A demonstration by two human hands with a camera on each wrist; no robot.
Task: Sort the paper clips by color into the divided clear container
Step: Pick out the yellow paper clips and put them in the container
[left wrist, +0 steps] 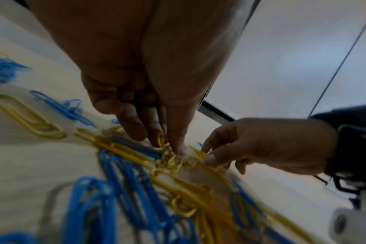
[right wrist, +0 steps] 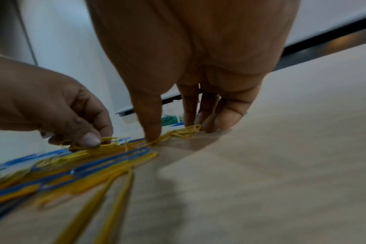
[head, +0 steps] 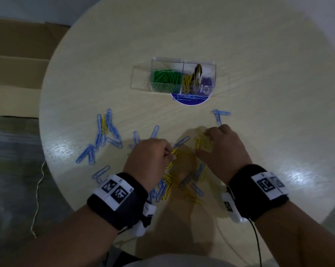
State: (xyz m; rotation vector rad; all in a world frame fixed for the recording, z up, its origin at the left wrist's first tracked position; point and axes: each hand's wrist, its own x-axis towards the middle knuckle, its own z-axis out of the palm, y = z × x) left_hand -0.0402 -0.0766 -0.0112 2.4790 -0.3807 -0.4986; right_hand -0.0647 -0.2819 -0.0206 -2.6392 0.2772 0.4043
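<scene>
Yellow paper clips (head: 182, 162) lie heaped between your hands on the tabletop (head: 239, 54); the container (head: 183, 77) waits beyond. Left wrist: your left hand (left wrist: 148, 102) pinches yellows. Right wrist: your right hand (right wrist: 190, 79) pinches another bunch (right wrist: 186, 132). Next, probably carry both to the yellow compartment.

One divided clear container (head: 184, 63) with two compartments, one heap of green paper clips (head: 165, 77), blue paper clips (head: 105, 135) and yellow paper clips (head: 180, 157) too many and tangled to count.

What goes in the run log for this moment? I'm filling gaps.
stage: gathering yellow clips | left hand: pinches yellow clips | right hand: pinches yellow clips | container: green left, yellow right | blue clips: on table
</scene>
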